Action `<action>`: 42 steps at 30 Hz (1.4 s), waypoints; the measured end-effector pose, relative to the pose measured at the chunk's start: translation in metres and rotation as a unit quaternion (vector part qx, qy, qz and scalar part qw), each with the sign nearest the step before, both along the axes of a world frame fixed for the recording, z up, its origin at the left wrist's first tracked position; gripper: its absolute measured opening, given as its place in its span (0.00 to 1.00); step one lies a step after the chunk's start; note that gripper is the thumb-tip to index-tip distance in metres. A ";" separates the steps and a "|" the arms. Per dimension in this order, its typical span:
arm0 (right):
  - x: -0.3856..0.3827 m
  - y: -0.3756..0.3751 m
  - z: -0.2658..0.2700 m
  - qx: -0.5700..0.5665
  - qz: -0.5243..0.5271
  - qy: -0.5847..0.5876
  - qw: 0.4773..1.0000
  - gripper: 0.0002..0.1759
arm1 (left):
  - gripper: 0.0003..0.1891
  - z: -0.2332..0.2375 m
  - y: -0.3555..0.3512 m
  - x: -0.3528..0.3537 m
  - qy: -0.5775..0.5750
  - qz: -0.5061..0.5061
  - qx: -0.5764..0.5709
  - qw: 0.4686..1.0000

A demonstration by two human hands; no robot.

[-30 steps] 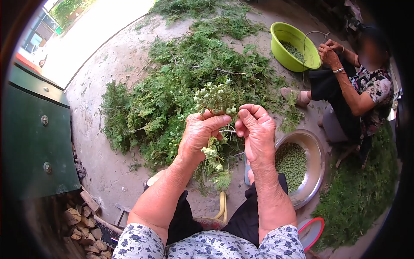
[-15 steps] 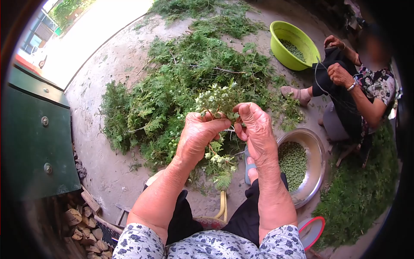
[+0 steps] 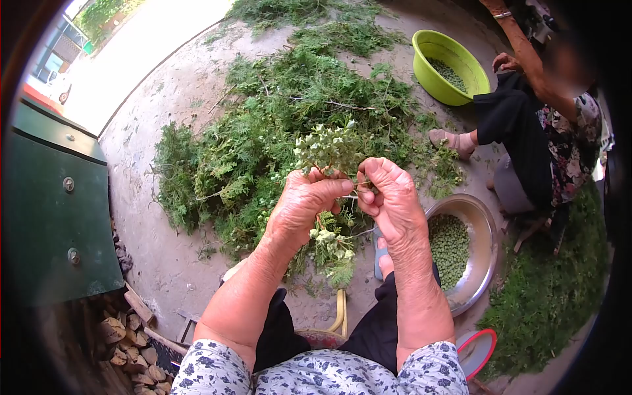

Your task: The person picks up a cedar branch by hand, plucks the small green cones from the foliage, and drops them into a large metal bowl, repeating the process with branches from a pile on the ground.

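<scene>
My left hand (image 3: 315, 197) is closed around the stems of an evergreen sprig (image 3: 329, 146), which looks like cypress or arborvitae. Pale green cones crowd its top above my fist, and more of them hang on a lower part (image 3: 332, 243) beneath. At the sprig's right side, my right hand (image 3: 388, 194) pinches with thumb and fingers at its edge; whether a single cone sits between the fingertips is hidden. Just right of my right forearm stands a steel basin (image 3: 484, 253) partly filled with loose green cones (image 3: 449, 250).
A big heap of cut evergreen branches (image 3: 296, 112) covers the floor ahead. A lime-green tub (image 3: 428, 49) with cones stands beyond it, beside a seated person (image 3: 526, 125). Green cabinet (image 3: 59, 204) and firewood (image 3: 128, 349) are at left; more greenery (image 3: 553, 309) lies right.
My hands and the sprig have shifted only slightly, the sprig a little to the left. The seated person has raised one arm up and away, and the twig once in that hand is out of sight.
</scene>
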State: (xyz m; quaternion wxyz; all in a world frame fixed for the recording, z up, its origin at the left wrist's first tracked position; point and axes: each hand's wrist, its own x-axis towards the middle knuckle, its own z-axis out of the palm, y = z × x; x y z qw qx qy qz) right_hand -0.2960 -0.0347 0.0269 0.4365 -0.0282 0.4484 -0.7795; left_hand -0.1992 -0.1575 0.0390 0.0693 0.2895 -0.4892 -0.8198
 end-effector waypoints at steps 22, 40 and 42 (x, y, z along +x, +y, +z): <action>0.022 -0.003 0.011 0.000 0.050 0.110 0.993 0.10 | 0.06 -0.027 -0.003 -0.007 -0.010 0.212 -0.002 0.977; 0.002 0.000 0.002 0.055 -0.086 0.026 0.994 0.10 | 0.06 0.006 0.003 -0.001 -0.023 0.023 0.077 0.996; -0.003 0.003 0.002 0.018 -0.135 0.083 0.987 0.12 | 0.05 0.003 0.004 -0.001 -0.014 0.036 0.069 0.997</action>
